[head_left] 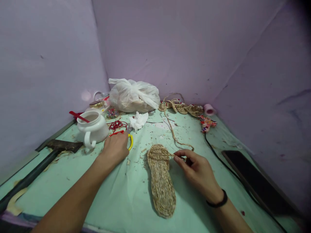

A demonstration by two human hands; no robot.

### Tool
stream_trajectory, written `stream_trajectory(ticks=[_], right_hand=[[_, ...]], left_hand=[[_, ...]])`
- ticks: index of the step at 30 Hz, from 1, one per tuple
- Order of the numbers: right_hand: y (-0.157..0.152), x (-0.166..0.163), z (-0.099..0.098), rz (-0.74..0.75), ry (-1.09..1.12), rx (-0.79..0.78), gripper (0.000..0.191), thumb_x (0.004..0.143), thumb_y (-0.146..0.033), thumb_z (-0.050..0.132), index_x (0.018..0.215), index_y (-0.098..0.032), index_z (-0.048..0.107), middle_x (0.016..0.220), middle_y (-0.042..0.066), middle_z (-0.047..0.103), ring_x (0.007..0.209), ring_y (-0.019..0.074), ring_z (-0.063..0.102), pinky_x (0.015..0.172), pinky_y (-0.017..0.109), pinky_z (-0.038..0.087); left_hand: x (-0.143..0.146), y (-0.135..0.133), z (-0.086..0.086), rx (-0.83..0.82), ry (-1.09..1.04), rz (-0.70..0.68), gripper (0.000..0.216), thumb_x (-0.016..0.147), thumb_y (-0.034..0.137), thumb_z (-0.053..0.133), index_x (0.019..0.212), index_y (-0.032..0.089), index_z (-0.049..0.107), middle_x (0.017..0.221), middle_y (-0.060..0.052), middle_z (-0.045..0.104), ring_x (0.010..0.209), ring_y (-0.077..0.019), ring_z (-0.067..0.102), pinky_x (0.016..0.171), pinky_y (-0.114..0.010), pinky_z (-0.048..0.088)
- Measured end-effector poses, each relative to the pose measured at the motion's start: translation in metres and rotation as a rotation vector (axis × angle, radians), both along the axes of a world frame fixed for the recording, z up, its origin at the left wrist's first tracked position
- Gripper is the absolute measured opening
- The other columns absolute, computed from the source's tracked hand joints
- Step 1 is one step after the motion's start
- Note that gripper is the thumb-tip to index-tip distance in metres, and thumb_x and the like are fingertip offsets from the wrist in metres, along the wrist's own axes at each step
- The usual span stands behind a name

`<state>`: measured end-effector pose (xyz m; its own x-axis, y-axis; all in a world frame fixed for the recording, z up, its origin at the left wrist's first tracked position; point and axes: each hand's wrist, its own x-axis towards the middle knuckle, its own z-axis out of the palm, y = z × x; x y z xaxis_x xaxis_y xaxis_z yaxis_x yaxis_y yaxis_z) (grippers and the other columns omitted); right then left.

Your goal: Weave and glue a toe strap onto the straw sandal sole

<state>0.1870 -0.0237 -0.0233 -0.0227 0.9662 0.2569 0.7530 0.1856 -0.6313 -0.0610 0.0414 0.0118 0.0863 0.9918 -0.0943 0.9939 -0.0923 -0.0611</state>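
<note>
A woven straw shoe sole [162,184] lies flat on the green table cover, its toe end pointing away from me. My right hand [198,170] pinches a twisted straw cord between thumb and fingertips, just right of the sole's toe end. From there the cord [173,131] winds back to a pile of braided straw pieces [182,107]. To the left, my left hand [116,147] is curled over a pair of scissors with red and yellow handles [131,141]. Its fingertips are mostly hidden behind the back of the hand.
Around my left arm are a white pot [93,127] with a red stick and a dark-headed hammer [60,146]. Red cord [118,125], crumpled tissue [138,121] and a tied plastic bag [134,95] sit behind. A phone [252,178] and black cable [225,170] lie right.
</note>
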Motion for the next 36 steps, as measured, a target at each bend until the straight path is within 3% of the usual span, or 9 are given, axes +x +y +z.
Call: stream_trajectory(ticks=[3,8,14,21,25,28,31,34,36], right_hand=[[0.002,-0.001,0.004,-0.005,-0.012,-0.033,0.018,0.077,-0.034,0.055,0.077,-0.02,0.065,0.063,0.0,0.063,0.05,0.0126,0.05,0.046,0.024,0.034],[0.004,-0.002,0.004,0.059,0.162,-0.069,0.015,0.077,-0.03,0.055,0.074,-0.018,0.064,0.064,-0.001,0.061,0.051,0.0108,0.048,0.049,0.022,0.036],[0.004,-0.004,0.003,0.062,0.28,-0.101,0.013,0.075,-0.028,0.057,0.073,-0.018,0.064,0.061,-0.001,0.059,0.049,0.0094,0.044,0.046,0.021,0.035],[0.005,-0.006,0.004,0.041,0.36,-0.127,0.012,0.073,-0.028,0.058,0.071,-0.017,0.063,0.055,-0.003,0.053,0.045,0.0079,0.039,0.043,0.02,0.03],[0.006,-0.008,0.003,0.044,0.355,-0.131,0.013,0.074,-0.029,0.058,0.071,-0.017,0.063,0.056,-0.003,0.053,0.046,0.0079,0.037,0.043,0.02,0.029],[0.007,-0.008,0.002,0.048,0.348,-0.124,0.013,0.074,-0.029,0.058,0.071,-0.017,0.063,0.055,-0.003,0.052,0.046,0.0081,0.037,0.043,0.021,0.028],[0.007,-0.008,0.002,0.047,0.338,-0.116,0.013,0.074,-0.028,0.057,0.071,-0.017,0.063,0.056,-0.003,0.053,0.046,0.0082,0.037,0.044,0.021,0.029],[0.006,-0.007,0.002,0.049,0.333,-0.113,0.014,0.074,-0.029,0.057,0.071,-0.017,0.063,0.058,-0.002,0.055,0.047,0.0084,0.039,0.044,0.021,0.031],[0.006,-0.007,0.002,0.051,0.339,-0.111,0.014,0.074,-0.029,0.057,0.072,-0.017,0.063,0.059,-0.001,0.056,0.048,0.0087,0.04,0.045,0.021,0.032]], left_hand=[[-0.002,0.006,-0.001,0.049,0.017,0.041,0.039,0.065,0.016,0.046,0.102,0.013,0.055,0.102,-0.02,0.06,0.094,-0.0344,0.057,0.065,-0.039,0.047],[-0.009,0.016,-0.002,-0.043,0.001,0.106,0.035,0.064,0.021,0.048,0.097,0.013,0.057,0.094,-0.019,0.064,0.086,-0.0346,0.06,0.062,-0.037,0.046],[-0.021,0.014,0.02,-0.005,-0.103,0.228,0.04,0.068,0.042,0.049,0.097,0.016,0.053,0.091,-0.016,0.064,0.081,-0.0345,0.06,0.056,-0.033,0.041],[-0.041,0.018,0.03,-0.006,-0.483,0.293,0.046,0.066,0.053,0.054,0.091,0.014,0.056,0.091,-0.011,0.061,0.086,-0.0276,0.056,0.065,-0.029,0.039],[-0.034,0.015,0.032,0.158,-0.904,0.467,0.035,0.069,0.047,0.056,0.086,0.017,0.052,0.07,-0.002,0.055,0.063,-0.0157,0.053,0.049,-0.021,0.036],[-0.026,0.008,0.033,-0.112,-1.31,0.326,0.027,0.073,0.043,0.056,0.08,0.021,0.042,0.05,0.009,0.036,0.036,-0.0064,0.036,0.032,-0.015,0.026],[-0.018,0.004,0.027,-0.711,-1.689,0.205,0.023,0.074,0.034,0.057,0.073,0.021,0.038,0.046,0.01,0.031,0.028,-0.0035,0.026,0.025,-0.011,0.018],[-0.007,0.003,0.02,-1.214,-1.77,0.347,0.018,0.08,0.03,0.044,0.07,0.017,0.04,0.048,0.007,0.033,0.028,-0.0016,0.024,0.023,-0.009,0.017],[0.0,0.003,0.019,-1.197,-1.888,0.465,0.021,0.083,0.025,0.035,0.064,0.016,0.037,0.048,0.007,0.031,0.029,-0.0004,0.025,0.024,-0.007,0.018]])
